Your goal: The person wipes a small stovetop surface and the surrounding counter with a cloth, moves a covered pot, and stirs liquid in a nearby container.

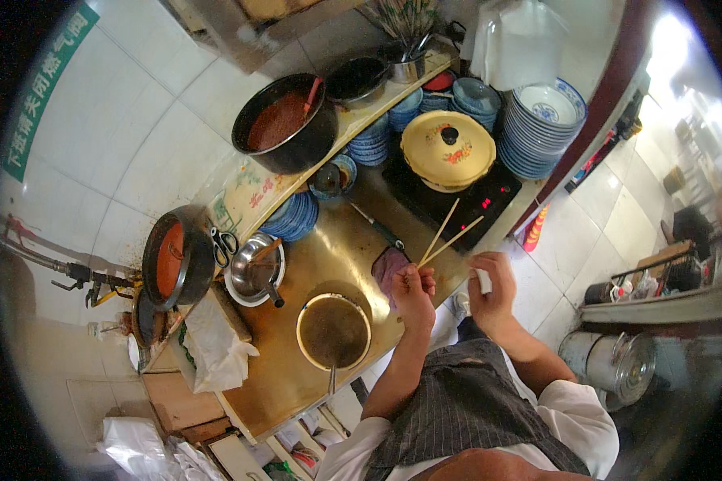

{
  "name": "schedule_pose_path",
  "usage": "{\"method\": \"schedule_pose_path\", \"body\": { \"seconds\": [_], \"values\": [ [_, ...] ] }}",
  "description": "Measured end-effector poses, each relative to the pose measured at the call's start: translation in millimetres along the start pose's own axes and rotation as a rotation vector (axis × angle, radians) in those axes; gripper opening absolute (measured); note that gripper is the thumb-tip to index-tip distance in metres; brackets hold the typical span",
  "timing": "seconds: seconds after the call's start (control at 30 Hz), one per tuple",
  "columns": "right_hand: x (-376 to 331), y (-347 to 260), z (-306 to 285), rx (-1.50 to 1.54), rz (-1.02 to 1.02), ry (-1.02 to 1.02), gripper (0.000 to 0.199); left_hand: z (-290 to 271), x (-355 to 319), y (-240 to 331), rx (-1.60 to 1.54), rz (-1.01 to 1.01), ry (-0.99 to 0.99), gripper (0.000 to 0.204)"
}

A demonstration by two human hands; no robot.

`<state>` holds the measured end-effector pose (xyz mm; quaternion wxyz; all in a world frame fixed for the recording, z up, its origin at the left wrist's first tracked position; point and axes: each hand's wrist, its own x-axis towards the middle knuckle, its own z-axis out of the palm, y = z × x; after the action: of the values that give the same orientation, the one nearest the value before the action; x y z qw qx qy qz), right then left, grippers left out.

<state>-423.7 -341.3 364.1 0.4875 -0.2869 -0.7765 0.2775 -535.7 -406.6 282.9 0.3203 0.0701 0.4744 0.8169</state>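
Observation:
My left hand (414,297) is closed near the front edge of the metal counter, its fingers round the lower ends of two wooden chopsticks (449,236). Their upper ends spread apart toward the black induction cooker (489,210). Right beside this hand lies a crumpled purple cloth (389,271). My right hand (493,295) is raised just to the right, fingers curled in toward the thumb. A small white patch (484,280) shows between them; I cannot make out what it is. On the cooker stands a yellow lidded pot (448,151) with a flower pattern.
Left of my hands stands a pot of brown liquid (334,330) with a handle sticking out. Beyond it are a steel bowl (255,268), scissors (224,245) and stacked blue bowls (290,218). A shelf (253,215) bears a black pot of red sauce (285,120). Plates (541,128) stand at right.

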Motion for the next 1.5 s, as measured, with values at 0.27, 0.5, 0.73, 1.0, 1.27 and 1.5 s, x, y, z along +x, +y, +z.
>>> {"method": "schedule_pose_path", "body": {
  "seconds": [0.27,0.5,0.73,1.0,1.27,1.5],
  "values": [
    [74,121,46,0.790,0.732,-0.418,0.021,107,43,-40,0.185,0.063,-0.039,0.014],
    [223,241,97,1.035,1.085,-0.411,0.019,126,74,-42,0.444,0.057,-0.256,0.020],
    [355,346,192,0.726,1.073,-0.362,0.019,81,33,-39,0.473,-0.130,-0.141,0.015],
    [368,357,212,0.077,0.602,-0.574,0.019,18,-48,4,0.523,-0.116,0.119,0.019],
    [268,224,143,-0.036,0.103,-0.539,0.020,-90,-121,123,0.570,0.305,0.660,0.008],
    [8,135,159,0.897,0.631,-1.084,0.019,-289,-120,129,0.593,0.127,0.807,0.016]
  ]
}}
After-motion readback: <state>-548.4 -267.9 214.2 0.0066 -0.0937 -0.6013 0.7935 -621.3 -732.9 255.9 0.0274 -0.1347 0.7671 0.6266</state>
